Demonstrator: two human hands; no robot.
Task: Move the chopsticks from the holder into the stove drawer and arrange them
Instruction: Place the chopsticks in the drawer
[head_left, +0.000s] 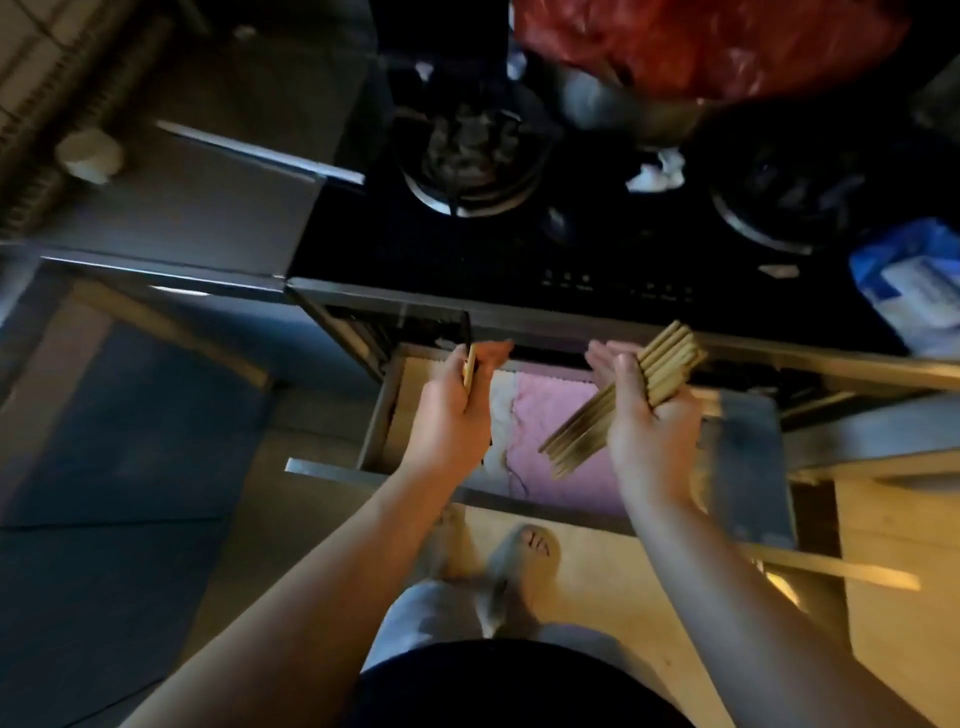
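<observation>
Already clear of the holder, which is out of view, the chopsticks (662, 364) sit bundled in the right hand (649, 436), fingers curled round their middle, above the open stove drawer (382, 415). The left hand (454, 410) pinches what looks like a single chopstick (470, 366). None seems to lie on the pink cloth (550, 415) yet, so laying down and arranging remain.
</observation>
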